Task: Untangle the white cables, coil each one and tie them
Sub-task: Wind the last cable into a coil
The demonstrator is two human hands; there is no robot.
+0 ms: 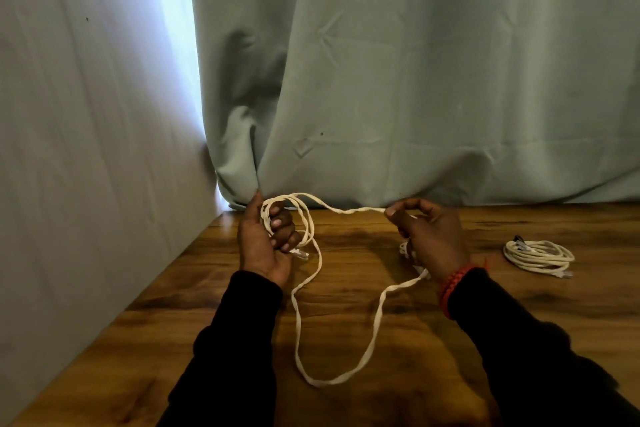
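Cable (304,322) loops gripped in left hand (266,243), strand pinched by right hand (429,239); slack sags below both; coiled cable (538,255) right of grip.

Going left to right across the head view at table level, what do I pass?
Left hand gripping cable loops → slack cable hanging down between the hands → right hand pinching the same cable → red bracelet → coiled cable lying on the table.
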